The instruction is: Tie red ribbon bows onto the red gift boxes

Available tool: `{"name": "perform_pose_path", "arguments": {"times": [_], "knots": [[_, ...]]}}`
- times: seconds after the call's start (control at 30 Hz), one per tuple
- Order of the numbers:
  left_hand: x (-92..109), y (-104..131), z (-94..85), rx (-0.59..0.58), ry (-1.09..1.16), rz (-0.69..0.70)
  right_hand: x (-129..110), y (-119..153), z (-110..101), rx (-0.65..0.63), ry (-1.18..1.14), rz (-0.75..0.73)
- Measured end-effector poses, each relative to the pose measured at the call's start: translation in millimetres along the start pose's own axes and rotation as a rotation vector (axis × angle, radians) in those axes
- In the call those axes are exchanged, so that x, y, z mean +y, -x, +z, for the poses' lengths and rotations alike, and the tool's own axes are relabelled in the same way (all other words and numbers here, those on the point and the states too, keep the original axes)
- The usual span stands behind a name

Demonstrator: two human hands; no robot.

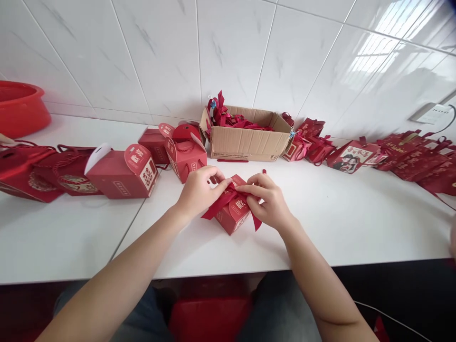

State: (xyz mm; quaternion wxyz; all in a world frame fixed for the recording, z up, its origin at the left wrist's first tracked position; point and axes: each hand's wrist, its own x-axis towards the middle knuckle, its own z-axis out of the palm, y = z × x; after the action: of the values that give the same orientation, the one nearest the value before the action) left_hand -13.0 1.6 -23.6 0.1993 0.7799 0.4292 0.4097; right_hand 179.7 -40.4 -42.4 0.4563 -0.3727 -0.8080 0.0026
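A small red gift box (232, 214) with gold characters sits on the white table in front of me, turned corner-on. A dark red ribbon (215, 206) is looped over its top, with loose tails hanging at the left and right sides. My left hand (204, 189) pinches the ribbon at the box's upper left, thumb against fingers. From the other side my right hand (268, 198) closes on the ribbon near the knot, index finger pressed at the middle of the top. The fingertips partly cover the knot.
Behind the box stands a cardboard carton (249, 141) full of red ribbons. Several red gift boxes (121, 176) line the left; more boxes and bags (351, 156) line the right. A red basin (23, 111) is at far left. The table's front edge (221, 275) runs near my legs.
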Motion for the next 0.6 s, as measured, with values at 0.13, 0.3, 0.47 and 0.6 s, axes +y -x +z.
{"name": "perform_pose_path", "arguments": {"times": [0.13,0.3,0.47,0.6], "knots": [[-0.8,-0.5,1.3,0.001,0.008,0.01,0.3,-0.1,-1.5,0.001,-0.018,0.014],[-2.2,-0.7,1.2,0.003,-0.022,0.014,0.7,0.4,-3.0,-0.011,-0.011,0.009],[-3.7,-0.6,0.5,0.021,-0.022,0.03,1.1,1.0,-5.0,-0.092,-0.022,0.003],[-6.1,-1.0,1.1,0.027,-0.025,0.022,0.5,0.2,-6.9,-0.141,-0.016,0.024]]}}
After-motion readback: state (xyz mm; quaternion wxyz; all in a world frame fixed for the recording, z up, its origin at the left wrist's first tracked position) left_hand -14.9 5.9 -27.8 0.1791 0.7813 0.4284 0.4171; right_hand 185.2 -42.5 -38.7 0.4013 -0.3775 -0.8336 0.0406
